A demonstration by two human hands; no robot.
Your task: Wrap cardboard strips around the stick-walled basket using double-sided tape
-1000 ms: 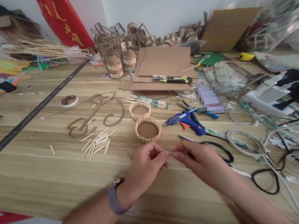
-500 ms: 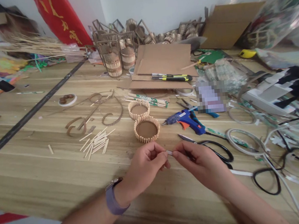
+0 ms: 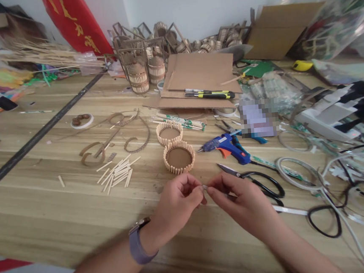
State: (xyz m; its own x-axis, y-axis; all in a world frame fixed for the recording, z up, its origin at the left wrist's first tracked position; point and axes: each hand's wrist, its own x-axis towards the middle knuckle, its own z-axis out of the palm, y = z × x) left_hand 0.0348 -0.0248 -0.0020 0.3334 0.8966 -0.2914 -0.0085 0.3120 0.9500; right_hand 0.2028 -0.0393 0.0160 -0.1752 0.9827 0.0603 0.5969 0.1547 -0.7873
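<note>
Both my hands meet just in front of two small round stick-walled trays, fingertips almost touching. Pinched between the thumb and fingers of my left hand (image 3: 182,196) is one end of a small whitish strip (image 3: 204,187). The thumb and fingers of my right hand (image 3: 238,197) close on it from the other side, and only a short bit shows between them. Ahead stand the nearer round tray (image 3: 179,157) and a smaller one (image 3: 169,133) touching it, both edged with short wooden sticks. Black-handled scissors (image 3: 264,182) lie just beyond my right hand.
A blue glue gun (image 3: 225,144) rests right of the trays. Loose short sticks (image 3: 117,174) and curled brown strips (image 3: 92,155) lie left. Cutters (image 3: 210,94) sit on cardboard (image 3: 200,73) behind. White coils (image 3: 296,173) and cords crowd the right side.
My hands have come slightly closer together, so less of the whitish strip shows between the fingertips. The other things have stayed put.
</note>
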